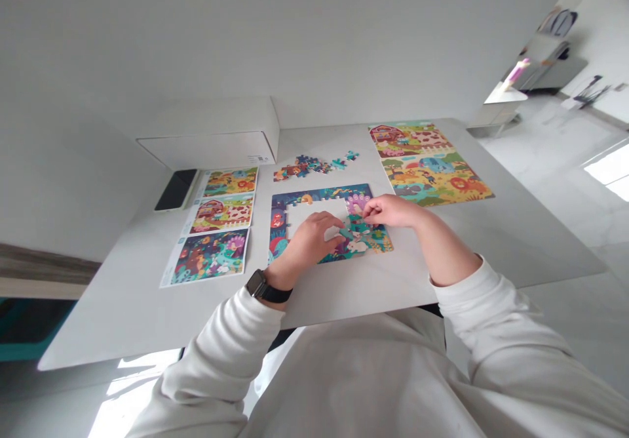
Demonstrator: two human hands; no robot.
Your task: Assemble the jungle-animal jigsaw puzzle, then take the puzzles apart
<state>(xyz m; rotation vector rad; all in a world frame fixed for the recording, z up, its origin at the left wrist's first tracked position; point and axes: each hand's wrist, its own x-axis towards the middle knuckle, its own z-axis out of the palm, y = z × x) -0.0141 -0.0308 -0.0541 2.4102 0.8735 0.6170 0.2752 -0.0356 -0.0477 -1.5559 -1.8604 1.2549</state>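
A partly assembled jigsaw puzzle [322,195] lies before me, its dark, colourful border framing a pale open middle. My left hand [315,236] rests over the lower middle of it, with curved fingers and a gap between thumb and forefinger. Their tips are beside teal pieces [346,233] near a white rabbit picture; I see nothing firmly gripped there. At the puzzle's right side, below the purple peacock part, my right hand [388,211] pinches at a puzzle piece, mostly hidden by the fingers. Loose puzzle pieces [309,165] lie in a cluster behind the puzzle.
Left of the puzzle lies a sheet with three printed pictures [223,215], beside a dark-screened phone [177,189]. A white box [216,149] stands at the back left. Two finished-looking animal pictures [432,162] lie at the back right of the white table [521,241], against the wall.
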